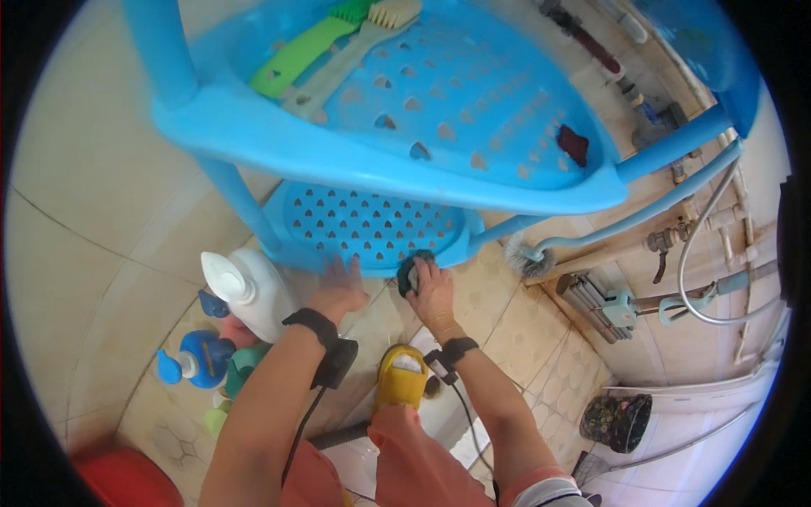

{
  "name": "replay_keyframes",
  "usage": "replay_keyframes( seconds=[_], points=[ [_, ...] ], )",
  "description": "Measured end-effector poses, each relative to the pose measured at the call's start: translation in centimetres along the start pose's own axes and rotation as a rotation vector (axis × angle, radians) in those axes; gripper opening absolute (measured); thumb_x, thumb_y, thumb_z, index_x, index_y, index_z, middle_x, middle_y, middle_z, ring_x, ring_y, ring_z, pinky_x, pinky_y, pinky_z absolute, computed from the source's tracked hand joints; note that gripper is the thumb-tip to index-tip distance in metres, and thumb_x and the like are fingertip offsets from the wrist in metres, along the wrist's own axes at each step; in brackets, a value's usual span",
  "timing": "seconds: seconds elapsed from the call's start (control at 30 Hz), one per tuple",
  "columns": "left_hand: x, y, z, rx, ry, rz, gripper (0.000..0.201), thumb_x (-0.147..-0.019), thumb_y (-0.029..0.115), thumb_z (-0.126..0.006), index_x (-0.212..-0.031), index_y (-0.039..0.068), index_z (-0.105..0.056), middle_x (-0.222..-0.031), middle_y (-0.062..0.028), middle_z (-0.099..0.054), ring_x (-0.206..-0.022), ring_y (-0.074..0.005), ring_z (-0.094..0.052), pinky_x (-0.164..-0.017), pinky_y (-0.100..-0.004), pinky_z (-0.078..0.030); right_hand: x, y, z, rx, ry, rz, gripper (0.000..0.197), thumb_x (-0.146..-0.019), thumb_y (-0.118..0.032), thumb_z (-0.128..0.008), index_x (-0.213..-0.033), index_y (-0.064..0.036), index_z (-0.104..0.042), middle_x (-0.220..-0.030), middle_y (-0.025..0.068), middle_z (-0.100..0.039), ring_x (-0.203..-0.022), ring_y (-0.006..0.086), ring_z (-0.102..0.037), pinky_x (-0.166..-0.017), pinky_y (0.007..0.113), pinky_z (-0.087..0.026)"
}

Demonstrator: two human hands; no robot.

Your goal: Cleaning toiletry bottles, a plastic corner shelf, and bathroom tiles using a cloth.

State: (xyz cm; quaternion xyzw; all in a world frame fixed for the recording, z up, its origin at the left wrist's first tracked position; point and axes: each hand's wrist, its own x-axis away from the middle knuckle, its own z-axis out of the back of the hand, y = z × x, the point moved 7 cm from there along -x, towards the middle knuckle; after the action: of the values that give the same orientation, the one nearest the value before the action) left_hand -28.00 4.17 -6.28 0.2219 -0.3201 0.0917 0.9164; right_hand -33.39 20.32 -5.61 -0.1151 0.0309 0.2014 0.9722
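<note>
A blue plastic rack stands before me, with a large upper shelf (397, 182) and a lower shelf (296, 253) pierced by heart-shaped holes. My right hand (432, 296) is closed around a dark grey-green scrubbing pad (414, 266) and presses it against the lower shelf's front rim, toward its right end. To the left, my left hand (340, 289) rests at the same rim with fingers stretched out, slightly blurred, holding nothing that I can see. On the upper shelf lie a green brush (304, 59) and a pale brush (351, 59).
Left of my arm stand a white bottle (262, 291) and a blue pump bottle (203, 359). A red basin (127, 477) is at lower left. Right are a round-headed toilet brush (530, 258), a mop (600, 308), pipes and a dark bin (617, 421). A yellow slipper (399, 384) is below.
</note>
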Motion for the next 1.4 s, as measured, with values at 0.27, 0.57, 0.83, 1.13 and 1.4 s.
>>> replay_keyframes(
  seconds=[0.27, 0.57, 0.83, 1.13, 1.4],
  points=[
    [12.7, 9.7, 11.2, 0.301, 0.19, -0.545, 0.037, -0.078, 0.015, -0.057, -0.113, 0.005, -0.05, -0.115, -0.0132, -0.052, -0.105, -0.0308, -0.049, -0.085, -0.0396, -0.041, 2.7, -3.7, 18.5, -0.284, 0.217, 0.229, 0.065, -0.057, -0.011, -0.065, -0.119, -0.006, -0.045, -0.111, 0.0196, -0.047, -0.102, 0.0363, -0.045, -0.087, 0.042, -0.037],
    [23.3, 6.8, 24.2, -0.236, 1.242, -0.711, 0.044, -0.064, 0.009, -0.067, -0.105, 0.008, -0.051, -0.105, -0.0054, -0.052, -0.101, -0.0235, -0.048, -0.082, -0.0369, -0.036, 1.0, -4.2, 32.8, -0.017, 0.571, 0.296, 0.063, -0.054, -0.008, -0.06, -0.116, -0.0068, -0.047, -0.112, 0.0182, -0.047, -0.1, 0.0352, -0.044, -0.087, 0.044, -0.032],
    [21.8, 6.4, 24.0, -0.364, 1.286, -0.58, 0.031, -0.06, 0.005, -0.06, -0.089, 0.008, -0.05, -0.089, -0.0061, -0.049, -0.087, -0.0223, -0.048, -0.077, -0.0347, -0.035, -0.6, -19.3, 28.1, -0.205, 0.552, 0.658, 0.063, -0.053, -0.006, -0.065, -0.113, -0.0074, -0.046, -0.107, 0.0195, -0.049, -0.101, 0.035, -0.047, -0.086, 0.046, -0.037],
    [22.2, 6.7, 24.1, -0.357, 1.318, -0.637, 0.02, -0.065, 0.002, -0.051, -0.085, 0.007, -0.048, -0.085, -0.0074, -0.05, -0.084, -0.0236, -0.048, -0.077, -0.0347, -0.035, -0.5, -7.5, 30.0, 0.025, 0.545, 0.519, 0.056, -0.052, -0.004, -0.068, -0.105, -0.0069, -0.049, -0.107, 0.0199, -0.048, -0.102, 0.0387, -0.046, -0.086, 0.048, -0.037],
    [21.9, 6.1, 23.9, -0.359, 1.27, -0.594, 0.023, -0.065, 0.004, -0.053, -0.088, 0.006, -0.049, -0.086, -0.0089, -0.05, -0.087, -0.0245, -0.048, -0.078, -0.0357, -0.035, -0.6, -16.5, 29.2, -0.283, 0.422, 0.645, 0.061, -0.054, -0.008, -0.066, -0.112, -0.0063, -0.046, -0.107, 0.0191, -0.047, -0.102, 0.0374, -0.044, -0.089, 0.047, -0.034]
  ],
)
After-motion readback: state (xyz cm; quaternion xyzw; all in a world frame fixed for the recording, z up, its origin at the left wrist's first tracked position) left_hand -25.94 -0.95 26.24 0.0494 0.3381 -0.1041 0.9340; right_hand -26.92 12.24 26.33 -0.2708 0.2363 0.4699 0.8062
